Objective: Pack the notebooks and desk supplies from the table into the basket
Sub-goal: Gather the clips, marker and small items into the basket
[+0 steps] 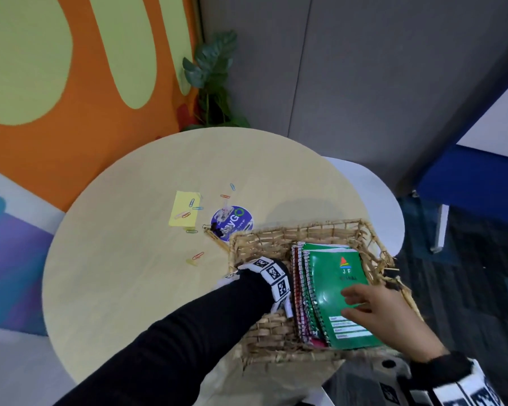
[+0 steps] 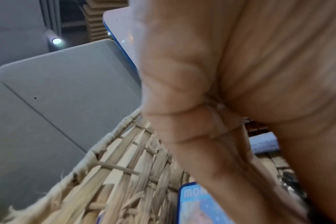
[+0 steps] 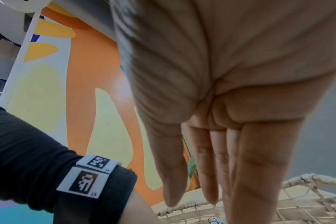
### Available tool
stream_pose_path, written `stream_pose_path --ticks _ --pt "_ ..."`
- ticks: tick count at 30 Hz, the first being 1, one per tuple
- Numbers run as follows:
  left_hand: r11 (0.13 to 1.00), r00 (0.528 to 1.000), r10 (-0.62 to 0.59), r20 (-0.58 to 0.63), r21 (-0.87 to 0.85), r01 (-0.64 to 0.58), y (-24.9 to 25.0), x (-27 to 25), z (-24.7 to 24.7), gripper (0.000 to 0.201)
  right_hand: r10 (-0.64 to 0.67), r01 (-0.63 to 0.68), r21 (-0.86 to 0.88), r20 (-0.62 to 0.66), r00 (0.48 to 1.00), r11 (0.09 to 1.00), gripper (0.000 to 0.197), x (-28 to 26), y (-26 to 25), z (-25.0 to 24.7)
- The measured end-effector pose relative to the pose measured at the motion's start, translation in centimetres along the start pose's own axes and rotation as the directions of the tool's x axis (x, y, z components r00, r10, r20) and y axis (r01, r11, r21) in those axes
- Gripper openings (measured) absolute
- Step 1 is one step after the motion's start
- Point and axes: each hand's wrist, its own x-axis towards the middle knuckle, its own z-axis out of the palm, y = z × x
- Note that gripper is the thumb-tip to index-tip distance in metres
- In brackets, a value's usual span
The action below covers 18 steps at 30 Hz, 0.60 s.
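A wicker basket [image 1: 299,227] stands at the right edge of the round table [image 1: 129,288]. Inside it lies a stack of spiral notebooks, a green one [image 1: 335,276] on top. My right hand [image 1: 373,306] hovers or rests on that green cover, fingers straight [image 3: 211,166]. My left arm reaches into the basket's left side; its wristband [image 1: 272,276] hides the hand from the head view. In the left wrist view the left hand's fingers [image 2: 220,166] point straight down along the basket wall [image 2: 125,174], beside a blue printed item [image 2: 197,204]. On the table lie a yellow sticky pad [image 1: 184,212] and several coloured paper clips [image 1: 195,257].
A round purple sticker [image 1: 231,222] with small clips on it lies just left of the basket. A potted plant [image 1: 214,80] stands behind the table. A white seat [image 1: 373,200] sits to the right, and the basket overhangs the table's near edge.
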Motion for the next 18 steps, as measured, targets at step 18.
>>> stream_pose_path --ticks 18 --pt "0.624 0.861 -0.178 -0.476 -0.731 -0.275 -21.0 4.8 4.6 0.011 -0.215 0.233 0.282 -0.092 0.972 0.931 0.017 7.1 -13.7 2.9"
